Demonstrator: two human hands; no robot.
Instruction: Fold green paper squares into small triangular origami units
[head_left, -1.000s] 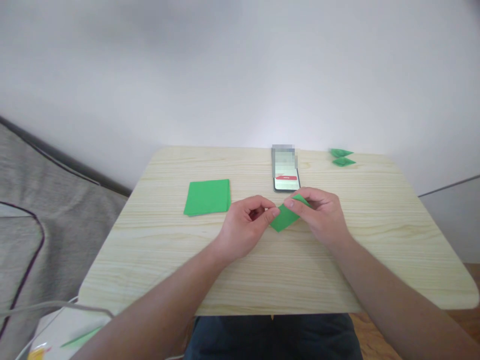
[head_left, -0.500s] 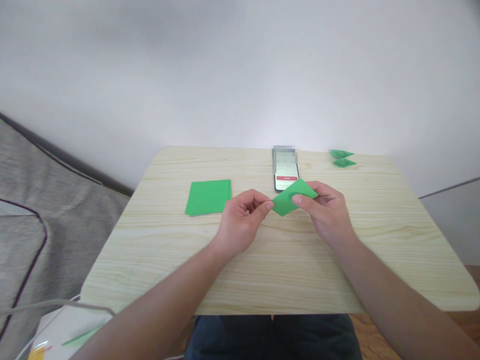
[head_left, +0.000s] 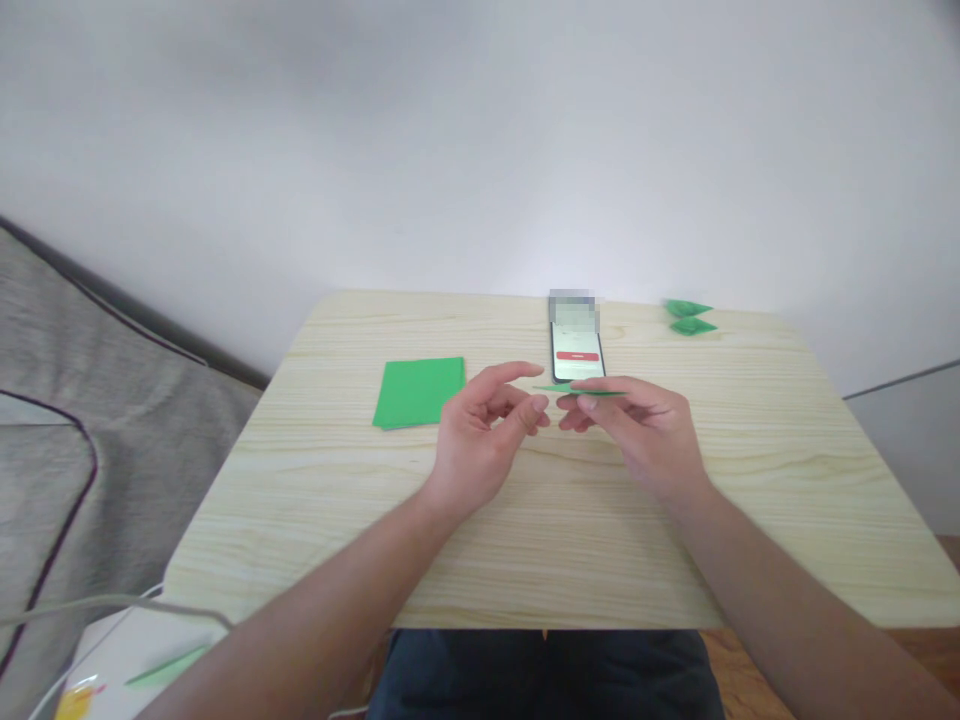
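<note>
A small folded piece of green paper [head_left: 592, 391] is held edge-on above the wooden table [head_left: 525, 540], so it shows only as a thin green sliver. My right hand [head_left: 637, 430] pinches it between thumb and fingers. My left hand [head_left: 484, 440] is just to its left with the fingers loosely apart, its fingertips close to the paper's left tip; I cannot tell whether they touch it. A stack of green paper squares [head_left: 418, 391] lies flat on the table to the left of my left hand.
A phone [head_left: 575, 340] with a lit screen lies at the far middle of the table, just behind my hands. Two folded green paper shapes [head_left: 688, 317] sit at the far right corner. A grey cushion [head_left: 82, 400] is at the left. A white cable [head_left: 112, 606] runs at lower left.
The green paper has turned from facing the camera to edge-on and has risen slightly. My left hand has let go of its corner and its fingers have spread.
</note>
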